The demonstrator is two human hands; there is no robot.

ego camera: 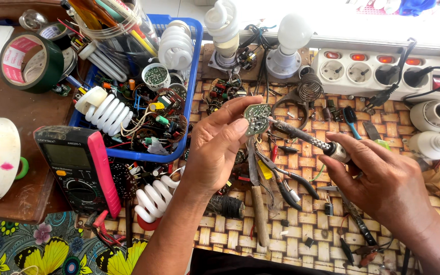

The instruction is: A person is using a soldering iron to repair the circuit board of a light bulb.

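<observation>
Left hand (219, 147) raised over the middle of the woven bamboo mat (301, 214), thumb and fingers closed on the edge of a small round green circuit board (257, 118) dotted with pale solder pads, face turned toward the other hand. Right hand (383, 178) curled shut around the handle of a slim metal-barrelled soldering iron (301, 135), tip resting on or just at the face of the board; actual contact hard to tell.

Board likely light, thin and stiff, brittle if flexed, small parts easily knocked; best pinched by the bare rim, as here, well away from the pads. Iron barrel probably hot, so only the handle end fit for gripping.

Just below the hands: black-handled pliers (289, 186), a wooden-handled tool (258, 214), loose small components. Left of that, a white spiral lamp tube (151, 201) and a black multimeter with a pink side (80, 168). Behind it, a blue plastic basket (193, 91) crammed with spiral tubes, wires and circuit boards. Far left, a roll of dark green tape (29, 62) on a brown wooden table (6, 109). Along the back, a white power strip with red switches (383, 69), and a white globe bulb (292, 35) in its holder.
</observation>
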